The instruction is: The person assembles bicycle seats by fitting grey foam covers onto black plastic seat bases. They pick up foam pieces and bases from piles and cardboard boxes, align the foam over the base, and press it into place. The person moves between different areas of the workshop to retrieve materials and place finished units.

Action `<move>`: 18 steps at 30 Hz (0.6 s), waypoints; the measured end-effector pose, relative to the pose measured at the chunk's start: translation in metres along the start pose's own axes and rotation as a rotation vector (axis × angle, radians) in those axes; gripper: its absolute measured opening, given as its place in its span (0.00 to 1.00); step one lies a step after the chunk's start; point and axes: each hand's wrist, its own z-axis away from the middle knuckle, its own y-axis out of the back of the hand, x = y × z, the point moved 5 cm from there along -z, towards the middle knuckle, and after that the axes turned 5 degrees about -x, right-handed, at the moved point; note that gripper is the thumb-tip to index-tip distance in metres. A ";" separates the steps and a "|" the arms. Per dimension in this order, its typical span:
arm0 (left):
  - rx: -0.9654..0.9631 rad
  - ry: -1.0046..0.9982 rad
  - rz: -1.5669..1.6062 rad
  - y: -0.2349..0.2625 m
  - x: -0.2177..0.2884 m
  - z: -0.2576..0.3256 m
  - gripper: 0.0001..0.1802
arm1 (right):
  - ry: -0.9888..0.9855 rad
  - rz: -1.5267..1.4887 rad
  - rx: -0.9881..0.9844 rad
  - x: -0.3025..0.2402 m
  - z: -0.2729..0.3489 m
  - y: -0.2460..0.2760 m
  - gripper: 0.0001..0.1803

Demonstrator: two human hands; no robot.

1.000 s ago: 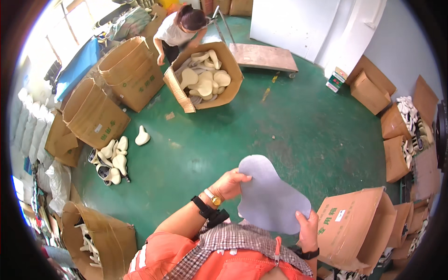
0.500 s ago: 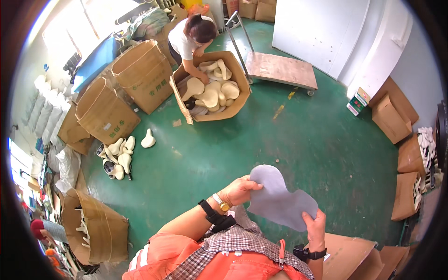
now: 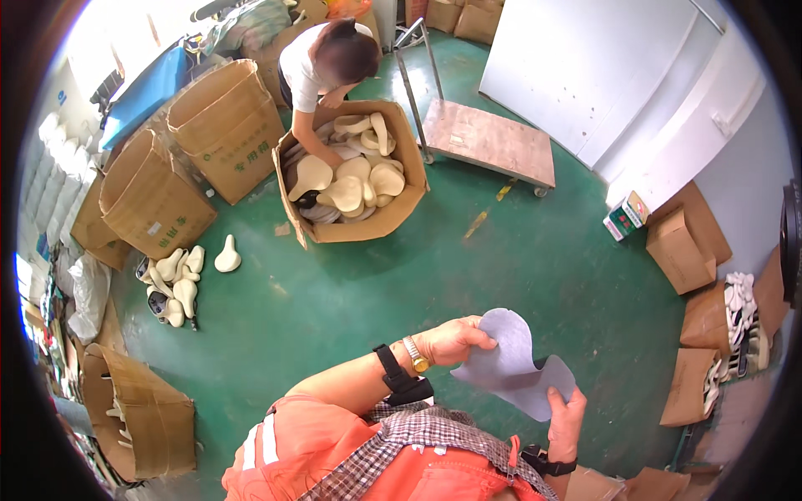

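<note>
A thin, bendy grey sheet, cut in a rounded, saddle-like outline, is held up in front of my body. My left hand pinches its upper left edge, thumb on top. At the lower right edge my right hand grips it, with the thumb on the face and the fingers mostly hidden behind. The sheet curls and folds a little near its right end. Farther off, a person in a white top reaches into a large cardboard box filled with cream bicycle saddles.
A flatbed trolley stands behind the box. Cream saddles lie heaped on the green floor at left, with one single saddle beside them. Tall cartons line the left. Smaller boxes stand along the right wall.
My hands and the sheet have shifted slightly right and down in view, and the sheet is now more bent. The room has slid left and its far part lower in view.
</note>
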 end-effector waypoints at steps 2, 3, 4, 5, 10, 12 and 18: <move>0.045 -0.025 -0.018 0.008 0.020 -0.006 0.19 | -0.001 0.003 -0.025 -0.007 -0.018 -0.006 0.15; 0.071 -0.034 -0.027 0.012 0.026 -0.008 0.19 | -0.003 -0.007 -0.046 -0.007 -0.026 -0.009 0.15; 0.069 -0.047 -0.018 0.017 0.030 -0.013 0.19 | -0.003 -0.015 -0.068 -0.007 -0.033 -0.010 0.14; 0.082 -0.050 -0.012 0.022 0.032 -0.015 0.19 | -0.018 0.006 -0.079 -0.005 -0.038 -0.012 0.14; 0.139 -0.059 0.003 0.028 0.032 -0.029 0.18 | -0.027 0.004 -0.116 0.007 -0.056 -0.006 0.13; 0.145 -0.067 -0.002 0.027 0.032 -0.039 0.18 | -0.004 0.086 -0.144 0.010 -0.069 0.003 0.13; 0.149 -0.052 -0.107 0.005 0.015 -0.070 0.15 | 0.185 0.112 -0.158 -0.002 -0.101 0.032 0.22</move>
